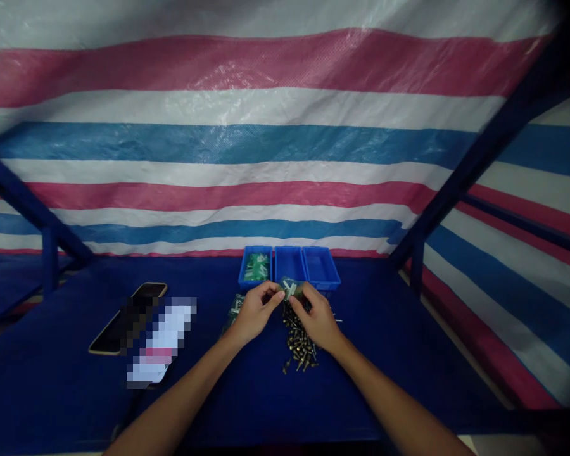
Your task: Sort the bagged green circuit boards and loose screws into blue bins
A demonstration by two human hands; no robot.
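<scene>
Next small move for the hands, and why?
I'd probably have the left hand and right hand check that the small clear bag is closed. Both pinch its sides, white pieces show in it, and I can't tell whether its mouth is sealed. A spill could mix them with the pile of metal parts close by.

Table [266,405]: deep plain blue
Sheet [285,144]: horizontal stripes before you, white, pinkish red and blue, wide and narrow
Frame [470,174]: dark blue, close to your table's shade
Trays [322,265]: all three a brighter blue
Packets [256,267] in your left tray: green with white
Bag [291,287] you hold: clear and greenish, showing you white inside
Metal pieces [301,345]: brassy yellow, dark in places
Phone [151,292]: black face, pale gold edge
Pixelated item [168,332]: pale lavender-white, with a pink band
</scene>
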